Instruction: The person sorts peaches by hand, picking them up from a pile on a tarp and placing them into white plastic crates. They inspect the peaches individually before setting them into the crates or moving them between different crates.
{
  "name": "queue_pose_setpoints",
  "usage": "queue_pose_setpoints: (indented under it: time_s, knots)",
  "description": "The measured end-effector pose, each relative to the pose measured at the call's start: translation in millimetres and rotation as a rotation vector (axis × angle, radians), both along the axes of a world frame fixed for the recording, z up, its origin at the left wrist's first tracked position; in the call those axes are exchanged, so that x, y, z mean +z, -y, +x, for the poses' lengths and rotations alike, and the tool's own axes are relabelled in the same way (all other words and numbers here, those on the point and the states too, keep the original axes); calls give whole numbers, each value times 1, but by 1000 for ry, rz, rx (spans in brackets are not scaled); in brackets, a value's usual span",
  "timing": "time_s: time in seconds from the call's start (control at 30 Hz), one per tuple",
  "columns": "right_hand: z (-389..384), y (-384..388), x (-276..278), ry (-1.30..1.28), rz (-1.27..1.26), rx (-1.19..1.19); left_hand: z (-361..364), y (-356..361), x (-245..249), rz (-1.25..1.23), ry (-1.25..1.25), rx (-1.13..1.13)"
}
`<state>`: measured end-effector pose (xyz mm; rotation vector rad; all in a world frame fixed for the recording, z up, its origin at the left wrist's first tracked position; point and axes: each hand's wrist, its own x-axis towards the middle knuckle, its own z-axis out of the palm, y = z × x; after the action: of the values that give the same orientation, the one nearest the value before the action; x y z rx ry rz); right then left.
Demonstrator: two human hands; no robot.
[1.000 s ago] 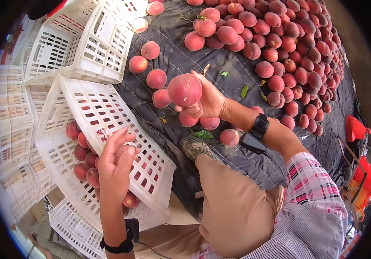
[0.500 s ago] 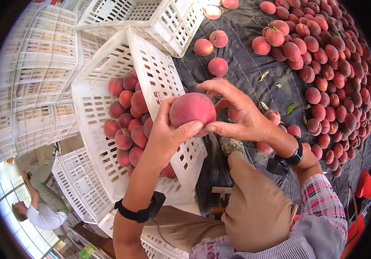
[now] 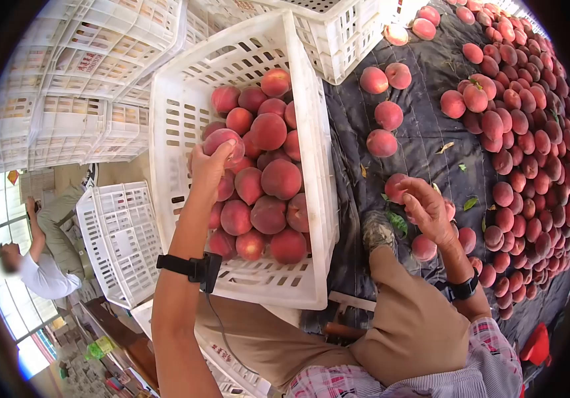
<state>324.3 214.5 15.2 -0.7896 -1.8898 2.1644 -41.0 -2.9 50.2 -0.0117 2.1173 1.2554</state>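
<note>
My left hand (image 3: 208, 167) is inside the white plastic crate (image 3: 320, 166), its fingers wrapped round a peach (image 3: 222, 144) over the left side of the load. Several other red peaches (image 3: 269, 213) fill the middle of this crate. Out over the black ground sheet, my right hand (image 3: 428, 211) has its fingers apart and slightly bent, with nothing in them. Its fingertips come right up to a peach (image 3: 395, 188) on the sheet. A green leaf (image 3: 397, 223) lies below that peach, and another peach (image 3: 424, 247) is under the wrist.
A large heap of peaches (image 3: 530, 146) spreads along the right on the black sheet (image 3: 424, 86). Loose peaches (image 3: 382, 142) lie between crate and heap. Stacked white crates (image 3: 92, 73) stand at the left, and another crate (image 3: 338, 46) at the top. A person (image 3: 49, 275) is at the far left.
Both hands were together on one peach; they have parted. The left hand has moved left into the crate with a peach, the right hand down to the sheet. The view has shifted.
</note>
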Motion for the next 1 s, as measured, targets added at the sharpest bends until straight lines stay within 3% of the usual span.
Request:
queue_pose_setpoints:
  time_s: [0.07, 0.17, 0.33, 0.4, 0.53, 0.7, 0.83, 0.9, 1.0]
  knots:
    - [-1, 1, 0, 4, -18, -4, 2, -2, -18, -427, -402, -373]
    - [0, -1, 1, 33, -38, -19, -14, 3, -27, -492, -367, -568]
    - [-6, -3, 0, 88, -52, -22, -41, 8, -21, -371, -133, -520]
    - [-5, -4, -7, 69, 109, 67, -34, -6, 5, -551, -30, -602]
    - [-3, -2, -14, 64, 293, 123, -40, -8, -4, -593, -8, -636]
    - [6, 1, -30, 64, 360, 95, -30, 6, -30, -481, -466, -757]
    - [12, 0, -44, 122, 461, 145, -24, 4, -25, -563, -552, -768]
    - [12, 4, -41, 76, 401, 117, -26, 0, -31, -527, -458, -760]
    - [22, 8, -49, 100, 466, 111, -27, 10, -48, -481, -549, -778]
